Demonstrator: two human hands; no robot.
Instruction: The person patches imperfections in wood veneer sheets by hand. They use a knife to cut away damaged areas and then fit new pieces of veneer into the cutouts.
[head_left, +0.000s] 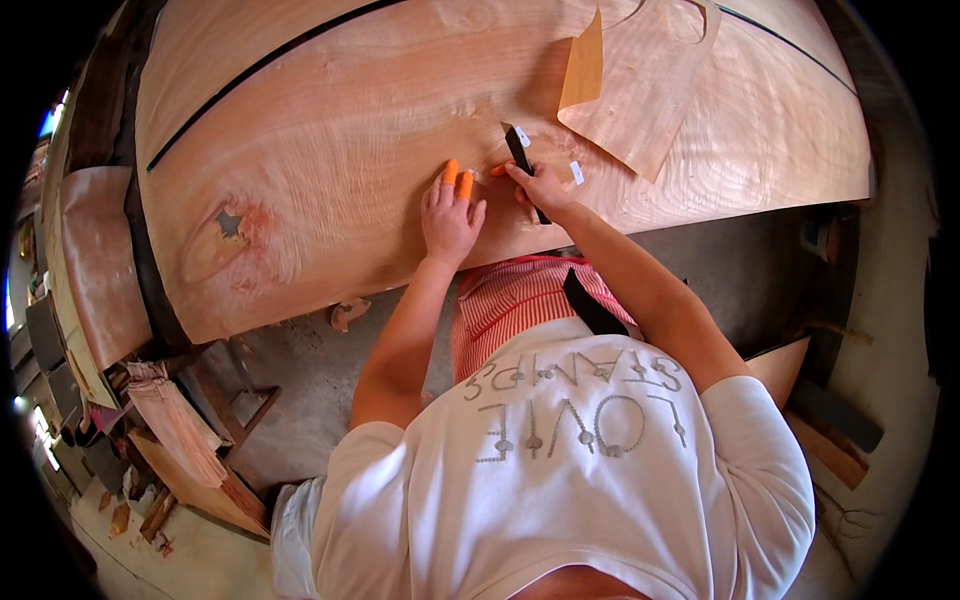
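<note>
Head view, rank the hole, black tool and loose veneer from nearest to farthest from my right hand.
1. Black tool: held in your right hand.
2. Loose veneer: beyond it, to the right.
3. Hole: well to the left.

This appears to be a woodworking workshop, one that handles thin veneer: a broad sheet of pinkish-brown wood (330, 150) with a ragged knot hole (230, 224) spreads before the person, with a loose veneer piece (640, 95) and a black, knife-like tool (518, 150) over it. Another reddish sheet (105, 260) hangs at the left, and lower down are a board (190, 478), a bundle of thin strips (178, 412) and wood scraps (120, 520) scattered on the floor (300, 420).
</note>
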